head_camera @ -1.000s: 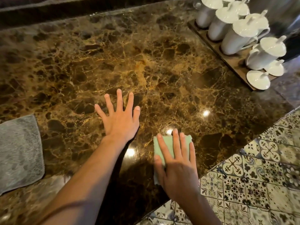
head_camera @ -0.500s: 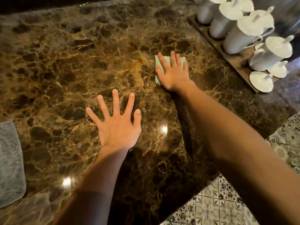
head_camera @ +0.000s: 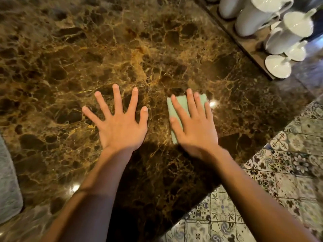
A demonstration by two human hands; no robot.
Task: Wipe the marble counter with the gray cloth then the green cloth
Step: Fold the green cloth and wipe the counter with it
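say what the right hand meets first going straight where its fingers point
Likely nothing: past the right hand and green cloth, bare marble counter runs to the picture's edge; the tray of pots stands off right.

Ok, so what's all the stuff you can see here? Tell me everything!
marble counter: one, brown with gold veins, fills most of the view
green cloth: one, pale green, folded, flat under the right hand
gray cloth: one, gray, at the counter's left edge, partly cut off
wooden tray: one, brown, top right
lidded pots: four in view, white, on the tray, some cut off
loose lids: two, white, at the tray's near end
tiled floor: patterned, bottom right
left hand: one, fingers spread, flat on the counter
right hand: one, pressing the green cloth
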